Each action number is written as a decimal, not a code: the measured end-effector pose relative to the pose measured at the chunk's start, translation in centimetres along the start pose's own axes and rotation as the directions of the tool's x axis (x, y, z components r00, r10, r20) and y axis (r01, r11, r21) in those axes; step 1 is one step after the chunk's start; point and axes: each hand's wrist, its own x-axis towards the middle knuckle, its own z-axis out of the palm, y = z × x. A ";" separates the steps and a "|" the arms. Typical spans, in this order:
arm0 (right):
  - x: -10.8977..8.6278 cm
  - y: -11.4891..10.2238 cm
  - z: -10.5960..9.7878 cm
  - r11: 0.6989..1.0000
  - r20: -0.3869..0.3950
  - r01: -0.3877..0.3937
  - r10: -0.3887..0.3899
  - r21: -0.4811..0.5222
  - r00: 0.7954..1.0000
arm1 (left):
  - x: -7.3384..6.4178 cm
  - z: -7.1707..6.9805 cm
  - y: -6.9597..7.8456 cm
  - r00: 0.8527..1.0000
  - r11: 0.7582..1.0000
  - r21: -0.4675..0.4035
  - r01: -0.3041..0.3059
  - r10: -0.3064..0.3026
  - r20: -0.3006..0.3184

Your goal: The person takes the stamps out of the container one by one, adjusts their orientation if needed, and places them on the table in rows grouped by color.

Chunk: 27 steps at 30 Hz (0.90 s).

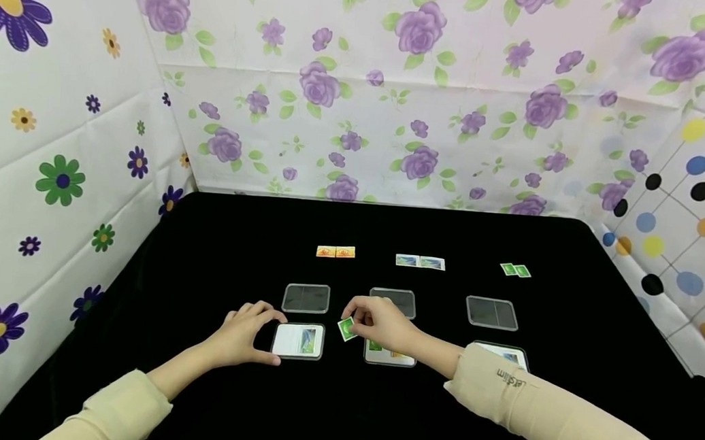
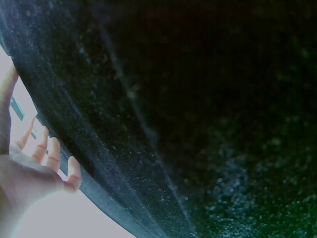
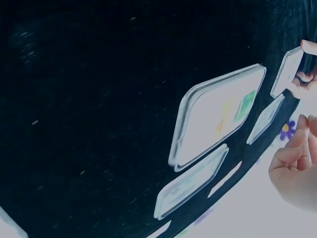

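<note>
My left hand holds the left side of a clear flat case, thumb at its lower corner and index finger at its upper corner. A white card with a blue-green picture lies in that case. To its right, my right hand pinches a small green stamp-like card by its edge, over the black cloth. Beneath my right wrist sits a second clear case, partly hidden, with a green and an orange piece. The left wrist view shows mostly dark cloth and part of my left hand.
Behind are three dark clear cases: left, middle and right. Farther back lie pairs of orange cards, blue landscape cards and green cards. Another filled case is partly behind my right sleeve.
</note>
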 end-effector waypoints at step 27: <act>-3.5 4.9 -5.7 0.985 -0.080 0.150 -0.157 -0.085 0.984 | 0.1 -0.2 0.2 1.000 1.000 0.003 -0.006 0.006 0.009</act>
